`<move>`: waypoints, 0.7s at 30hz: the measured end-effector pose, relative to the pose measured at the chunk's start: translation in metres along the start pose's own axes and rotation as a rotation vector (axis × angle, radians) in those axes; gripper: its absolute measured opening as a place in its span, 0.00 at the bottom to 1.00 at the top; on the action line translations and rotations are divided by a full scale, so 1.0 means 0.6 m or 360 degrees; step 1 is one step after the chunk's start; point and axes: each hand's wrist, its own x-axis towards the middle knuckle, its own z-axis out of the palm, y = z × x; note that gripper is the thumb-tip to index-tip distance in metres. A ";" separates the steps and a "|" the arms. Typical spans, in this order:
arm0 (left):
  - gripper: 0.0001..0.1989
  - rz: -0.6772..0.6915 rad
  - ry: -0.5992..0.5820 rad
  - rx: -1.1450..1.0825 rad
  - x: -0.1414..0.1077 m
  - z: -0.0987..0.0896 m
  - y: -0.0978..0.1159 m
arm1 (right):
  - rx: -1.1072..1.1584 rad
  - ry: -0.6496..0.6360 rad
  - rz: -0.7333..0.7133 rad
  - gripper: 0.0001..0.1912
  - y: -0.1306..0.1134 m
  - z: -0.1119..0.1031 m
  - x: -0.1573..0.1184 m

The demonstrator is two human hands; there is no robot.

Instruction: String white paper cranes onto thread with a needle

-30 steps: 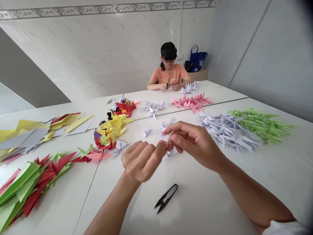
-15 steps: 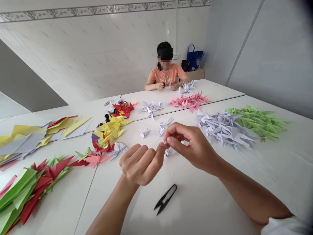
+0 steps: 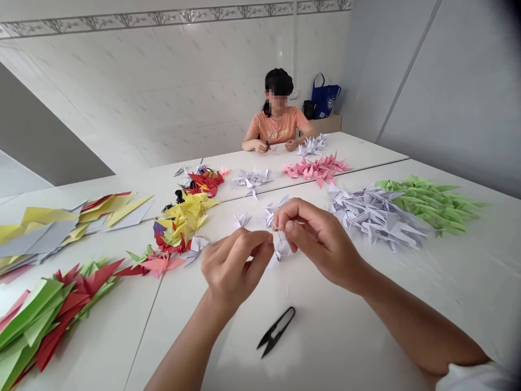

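- what's your left hand [image 3: 238, 263] doing?
- my thumb and forefinger tips are together, just beside the right hand [image 3: 319, 233]. whether anything sits between them is too small for me to tell.
- and the right one?
- my forefinger curls over near the thumb. a thin pale strand [image 3: 279, 234] shows at those fingertips, between my two hands, but i can't tell whether this grip is closed on it.
- what lies under your hands?
- a white folded piece [image 3: 281, 251] is on the white table [image 3: 334, 342], partly hidden by my right hand. a small white crane [image 3: 242, 220] sits just past my left, apart from me. nearer me, the black snips [image 3: 277, 332] lie flat, blades pointing to the near left.
- anything to the right?
- a white pile [image 3: 376, 214], with a green pile [image 3: 433, 203] touching it on the far right side. a pink pile [image 3: 317, 167] lies farther off.
- and left?
- a yellow pile [image 3: 189, 214] past my left hand, and green and red folded papers [image 3: 61, 309] at the near left.
- who's across from you?
- a person [image 3: 280, 124] in an orange shirt at the far side, one hand on dark-handled scissors [image 3: 267, 144].
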 end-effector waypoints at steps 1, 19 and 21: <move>0.09 -0.0052 -0.0007 -0.0025 0.000 0.000 0.001 | 0.0030 -0.0006 -0.0013 0.10 -0.001 0.000 0.000; 0.10 -0.0317 -0.0047 -0.0228 0.011 -0.013 0.007 | 0.0319 -0.0079 0.0154 0.11 0.002 -0.026 0.016; 0.10 -0.0410 -0.0029 -0.0273 0.012 -0.014 0.005 | 0.0446 -0.0095 0.0195 0.10 0.003 -0.034 0.018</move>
